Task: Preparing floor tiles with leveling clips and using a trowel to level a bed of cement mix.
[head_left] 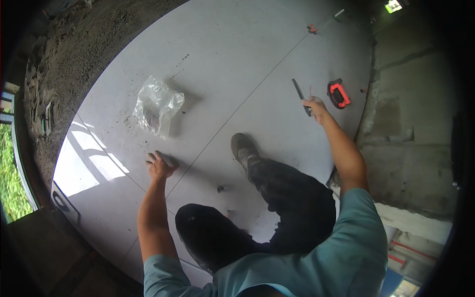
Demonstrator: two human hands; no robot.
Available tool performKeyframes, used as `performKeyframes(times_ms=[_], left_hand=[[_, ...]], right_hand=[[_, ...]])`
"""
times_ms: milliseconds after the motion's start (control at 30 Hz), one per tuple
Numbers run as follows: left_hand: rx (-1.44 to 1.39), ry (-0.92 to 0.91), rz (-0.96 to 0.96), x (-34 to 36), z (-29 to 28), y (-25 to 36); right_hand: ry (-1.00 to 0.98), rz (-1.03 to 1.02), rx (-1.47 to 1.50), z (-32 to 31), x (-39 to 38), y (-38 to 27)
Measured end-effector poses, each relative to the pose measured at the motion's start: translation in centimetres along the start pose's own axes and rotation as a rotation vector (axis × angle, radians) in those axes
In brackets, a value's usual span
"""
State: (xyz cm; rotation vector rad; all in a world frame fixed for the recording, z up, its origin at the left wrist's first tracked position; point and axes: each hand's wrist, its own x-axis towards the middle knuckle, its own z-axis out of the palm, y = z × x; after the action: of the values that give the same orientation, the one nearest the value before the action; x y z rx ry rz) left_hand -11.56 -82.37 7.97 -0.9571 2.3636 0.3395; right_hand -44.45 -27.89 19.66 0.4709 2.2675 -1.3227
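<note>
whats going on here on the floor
A person sits on large pale floor tiles, one leg stretched out. The left hand rests flat on a tile, near a crumpled clear plastic bag. The right hand reaches out to a dark slim tool, with a red and black tool lying just beyond it.

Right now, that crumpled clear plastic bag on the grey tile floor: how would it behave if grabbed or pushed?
The crumpled clear plastic bag looks thin and creased, so it is probably floppy and would collapse in a grip. It seems nearly empty, so likely very light and apt to slide or drift across the smooth grey tile floor if pushed. It lies apart from the left hand.
</note>
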Motion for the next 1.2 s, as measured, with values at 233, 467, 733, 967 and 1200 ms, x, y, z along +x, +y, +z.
performKeyframes(times_ms=[233,467,733,967,1200], left_hand=[[0.125,-0.115,0.003,0.6,0.2,2.4],[0.220,-0.135,0.047,-1.1,1.3,1.3],[0.177,-0.083,0.110,-0.4,2.5,1.3],[0.093,-0.075,-0.004,-2.2,4.1,0.4],[-0.183,-0.020,-0.080,-10.4,11.2,7.7]], right_hand=[[0.160,-0.088,-0.153,9.9,15.2,0.7],[0.278,-0.190,-0.688,16.9,15.0,-3.4],[0.051,-0.581,-1.022,20.4,13.6,-0.4],[-0.055,-0.990,-1.200,28.3,4.6,4.9],[-0.136,-1.078,-1.304,26.9,4.5,8.3]])
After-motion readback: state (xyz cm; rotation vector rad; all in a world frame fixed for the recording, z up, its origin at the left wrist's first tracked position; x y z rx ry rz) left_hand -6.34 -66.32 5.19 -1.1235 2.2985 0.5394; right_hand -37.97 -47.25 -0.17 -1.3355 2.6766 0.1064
